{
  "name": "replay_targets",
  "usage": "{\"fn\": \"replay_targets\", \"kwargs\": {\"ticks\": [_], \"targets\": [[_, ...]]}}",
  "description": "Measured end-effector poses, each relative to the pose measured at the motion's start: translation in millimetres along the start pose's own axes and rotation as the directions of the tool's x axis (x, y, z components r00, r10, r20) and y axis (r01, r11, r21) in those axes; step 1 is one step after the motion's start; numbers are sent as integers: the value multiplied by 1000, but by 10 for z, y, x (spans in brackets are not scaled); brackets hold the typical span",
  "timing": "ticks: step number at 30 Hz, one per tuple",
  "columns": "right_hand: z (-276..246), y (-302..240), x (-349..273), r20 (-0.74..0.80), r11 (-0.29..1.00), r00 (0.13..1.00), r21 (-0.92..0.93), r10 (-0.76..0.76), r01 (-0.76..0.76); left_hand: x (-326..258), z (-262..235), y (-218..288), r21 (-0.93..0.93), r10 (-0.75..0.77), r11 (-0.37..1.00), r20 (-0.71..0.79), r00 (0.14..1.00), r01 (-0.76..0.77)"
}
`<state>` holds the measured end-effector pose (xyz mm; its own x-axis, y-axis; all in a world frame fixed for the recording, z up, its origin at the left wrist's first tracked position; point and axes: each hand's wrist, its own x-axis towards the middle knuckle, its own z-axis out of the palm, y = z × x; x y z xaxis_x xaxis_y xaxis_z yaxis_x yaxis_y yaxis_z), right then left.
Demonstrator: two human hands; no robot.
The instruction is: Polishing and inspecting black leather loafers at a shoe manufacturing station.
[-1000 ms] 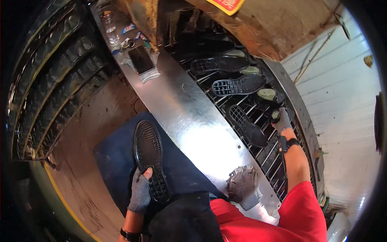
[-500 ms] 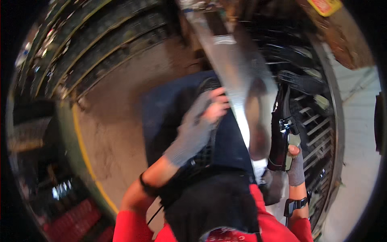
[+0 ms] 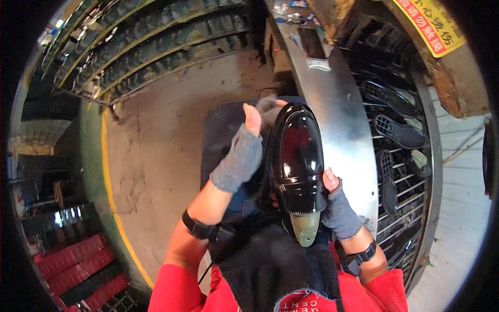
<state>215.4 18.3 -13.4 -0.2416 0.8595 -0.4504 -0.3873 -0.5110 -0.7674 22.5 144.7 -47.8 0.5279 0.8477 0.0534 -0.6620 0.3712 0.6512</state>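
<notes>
A glossy black shoe (image 3: 301, 148) is held over my lap, its toe pointing away from me. A green shoe last (image 3: 305, 229) sticks out of its heel end. My right hand (image 3: 340, 210), in a grey fingerless glove, grips the shoe's right side near the heel, thumb up along the edge. My left hand (image 3: 240, 158), gloved the same way, is beside the toe on the left. Its thumb stands apart and its blurred fingers reach the toe's edge. The shoe's underside and whatever lies beneath it are hidden.
A metal bench (image 3: 340, 114) runs along my right, with a dark flat object (image 3: 312, 44) at its far end. Beyond it, a barred rack (image 3: 405, 192) carries several black soles (image 3: 400, 131). Shelves (image 3: 156, 41) of dark items stand far left; red crates (image 3: 78, 260) sit lower left.
My right hand has brought the shoe from above the rack, leftward over my lap. My left hand has shifted from the black sole on my lap to beside the shoe's toe.
</notes>
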Motion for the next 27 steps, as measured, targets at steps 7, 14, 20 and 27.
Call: {"fn": "replay_targets", "kwargs": {"ticks": [7, 14, 20, 27], "targets": [[-261, -26, -12, -24, 985, 998, 160, 66, -61, 240, -707, -516, 903, 210, 422, -9, 978, -82], [-461, 181, 69, 132, 942, 983, 292, 130, -164, 179, -181, 310, 221, 13, 974, -257, 966, 46], [40, 276, 369, -18, 1000, 1000, -10, -12, 12, -52, -23, 367, 240, -30, 970, -54, 998, 42], [-255, 618, 584, 69, 996, 996, 65, 53, -57, -159, -65, 465, 237, -57, 969, -71, 996, 72]]}}
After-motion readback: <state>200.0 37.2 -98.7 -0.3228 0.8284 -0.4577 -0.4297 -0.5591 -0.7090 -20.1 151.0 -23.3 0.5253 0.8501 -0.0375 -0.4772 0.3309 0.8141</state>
